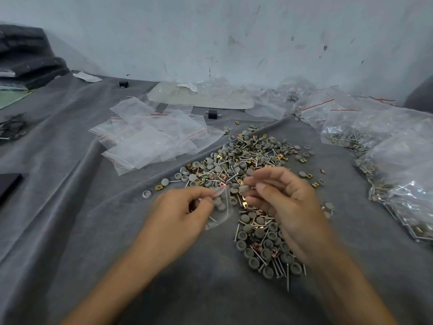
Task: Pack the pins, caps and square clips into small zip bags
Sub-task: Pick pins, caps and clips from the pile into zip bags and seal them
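Note:
A loose heap of grey round caps, metal pins and brass square clips (253,160) lies on the grey cloth (93,207). My left hand (182,212) pinches the mouth of a small clear zip bag (220,207) that holds a few grey caps and a pin. My right hand (281,198) hovers just right of the bag's mouth and pinches a grey cap (244,188) between thumb and fingers. More caps and pins (264,247) lie under my right wrist.
Empty zip bags (152,137) with red seal lines lie at the centre left. Filled bags (386,156) pile up along the right side. Two small black blocks (212,114) and a clear plastic sheet (201,95) sit near the wall. A dark flat object (9,186) lies at the left edge.

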